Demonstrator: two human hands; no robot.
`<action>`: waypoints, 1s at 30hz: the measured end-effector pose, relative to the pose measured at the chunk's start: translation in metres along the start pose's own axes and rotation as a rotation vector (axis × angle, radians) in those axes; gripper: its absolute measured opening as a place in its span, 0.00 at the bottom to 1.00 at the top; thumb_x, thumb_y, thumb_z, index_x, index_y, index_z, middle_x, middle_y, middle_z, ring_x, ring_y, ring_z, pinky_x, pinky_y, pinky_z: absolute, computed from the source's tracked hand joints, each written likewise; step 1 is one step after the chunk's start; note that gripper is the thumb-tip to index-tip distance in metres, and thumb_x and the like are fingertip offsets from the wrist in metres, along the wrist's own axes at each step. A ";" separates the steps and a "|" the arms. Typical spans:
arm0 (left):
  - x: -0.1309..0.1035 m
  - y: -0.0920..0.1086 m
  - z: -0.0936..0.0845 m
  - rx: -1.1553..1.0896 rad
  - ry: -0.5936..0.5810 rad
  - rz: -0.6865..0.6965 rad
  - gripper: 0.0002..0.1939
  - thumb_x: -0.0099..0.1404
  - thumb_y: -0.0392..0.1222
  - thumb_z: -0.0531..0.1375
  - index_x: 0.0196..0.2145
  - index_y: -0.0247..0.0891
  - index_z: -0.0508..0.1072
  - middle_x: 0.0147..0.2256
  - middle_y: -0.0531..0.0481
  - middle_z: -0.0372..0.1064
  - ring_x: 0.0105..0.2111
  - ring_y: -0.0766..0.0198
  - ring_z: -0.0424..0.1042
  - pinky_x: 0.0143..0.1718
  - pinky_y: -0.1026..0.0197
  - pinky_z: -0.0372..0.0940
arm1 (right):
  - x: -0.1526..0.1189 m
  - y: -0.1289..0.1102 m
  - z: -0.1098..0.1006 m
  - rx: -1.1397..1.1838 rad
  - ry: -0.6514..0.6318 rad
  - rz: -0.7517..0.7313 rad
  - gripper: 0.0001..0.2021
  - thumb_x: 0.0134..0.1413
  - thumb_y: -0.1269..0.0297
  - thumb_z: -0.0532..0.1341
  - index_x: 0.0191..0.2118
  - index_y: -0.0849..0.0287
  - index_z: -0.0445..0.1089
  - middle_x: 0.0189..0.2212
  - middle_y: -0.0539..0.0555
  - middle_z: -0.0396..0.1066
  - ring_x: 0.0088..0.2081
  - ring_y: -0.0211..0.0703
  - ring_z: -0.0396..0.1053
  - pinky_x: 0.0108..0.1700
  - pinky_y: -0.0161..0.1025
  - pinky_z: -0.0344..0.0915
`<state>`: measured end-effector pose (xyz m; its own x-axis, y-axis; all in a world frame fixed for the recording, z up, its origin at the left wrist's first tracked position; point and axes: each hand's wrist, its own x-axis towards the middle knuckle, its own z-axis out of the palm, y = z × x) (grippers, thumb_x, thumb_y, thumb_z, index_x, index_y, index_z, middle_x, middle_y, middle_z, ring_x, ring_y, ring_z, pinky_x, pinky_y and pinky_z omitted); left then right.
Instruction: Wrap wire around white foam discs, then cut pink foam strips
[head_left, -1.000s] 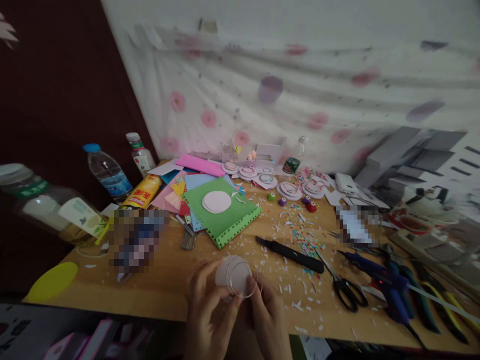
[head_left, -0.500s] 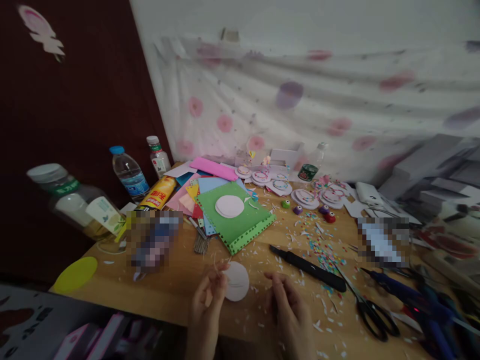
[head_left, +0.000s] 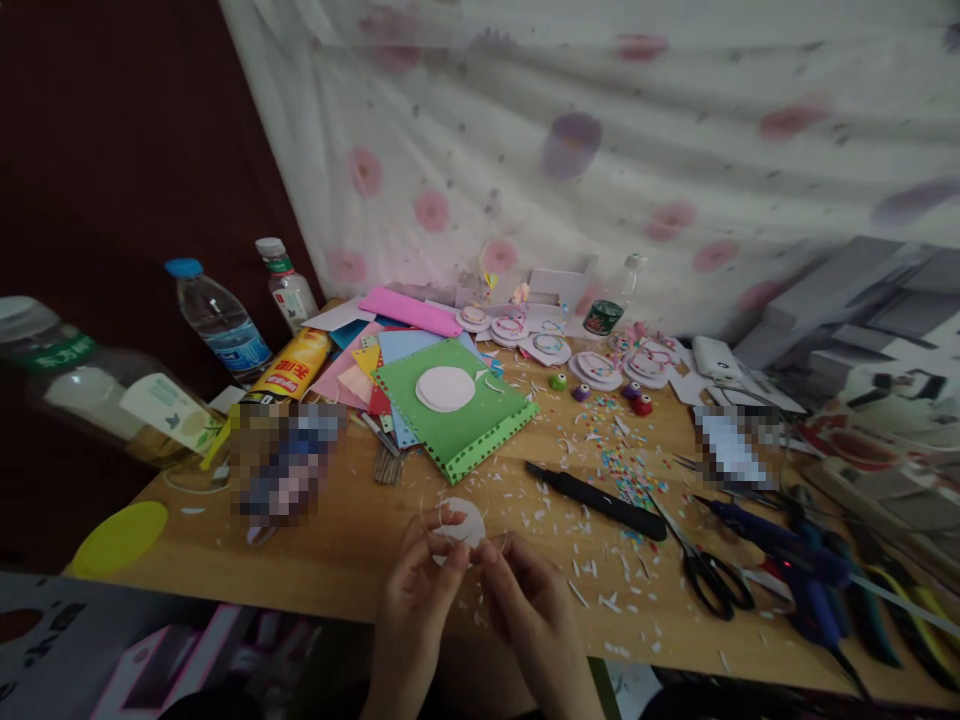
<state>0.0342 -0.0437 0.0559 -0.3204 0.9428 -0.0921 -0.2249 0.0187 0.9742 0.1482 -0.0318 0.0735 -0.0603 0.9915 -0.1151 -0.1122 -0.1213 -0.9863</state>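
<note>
Low in the middle of the head view, my left hand (head_left: 426, 575) pinches a thin pale wire or thread (head_left: 422, 508) that loops above its fingers. My right hand (head_left: 517, 580) is closed too, its fingertips meeting those of the left; a bit of thin strand shows over them. Behind the fingertips lies a white paper disc (head_left: 466, 518) on the wooden table, partly covered by my left hand. Beyond it, more white discs (head_left: 445, 388) rest on a green sheet (head_left: 487, 430).
Black cutter (head_left: 600, 502), black scissors (head_left: 712, 580) and a blue glue gun (head_left: 795, 550) lie to the right among paper scraps. Bottles (head_left: 221, 330) stand at left beside a yellow lid (head_left: 121, 538). Decorated discs (head_left: 596, 368) line the back.
My right hand has moved left and now meets my left hand near the white disc. The camera view has tilted down and shifted, so the table items appear higher and further left.
</note>
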 end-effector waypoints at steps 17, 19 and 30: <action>-0.003 -0.001 -0.003 -0.058 0.008 -0.056 0.16 0.57 0.57 0.69 0.31 0.41 0.83 0.34 0.49 0.80 0.39 0.58 0.76 0.46 0.62 0.68 | -0.016 0.016 -0.002 -0.577 0.096 -0.588 0.09 0.68 0.66 0.56 0.41 0.55 0.74 0.22 0.47 0.73 0.20 0.37 0.70 0.25 0.30 0.66; -0.005 0.000 -0.001 -0.074 0.036 -0.082 0.17 0.55 0.57 0.70 0.30 0.41 0.83 0.33 0.48 0.80 0.39 0.58 0.77 0.45 0.62 0.68 | -0.016 0.011 -0.002 -0.669 0.131 -0.711 0.08 0.69 0.66 0.56 0.43 0.56 0.73 0.23 0.48 0.75 0.21 0.37 0.72 0.25 0.30 0.67; -0.015 -0.005 0.006 -0.183 0.007 -0.108 0.10 0.54 0.51 0.73 0.29 0.43 0.84 0.31 0.51 0.80 0.36 0.64 0.77 0.41 0.69 0.69 | -0.017 0.000 0.000 -0.827 0.306 -0.943 0.15 0.73 0.64 0.53 0.36 0.60 0.73 0.18 0.48 0.69 0.17 0.35 0.67 0.22 0.31 0.62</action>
<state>0.0455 -0.0557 0.0539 -0.2917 0.9361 -0.1964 -0.4213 0.0586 0.9050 0.1489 -0.0490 0.0758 -0.0531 0.6616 0.7480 0.6637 0.5830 -0.4686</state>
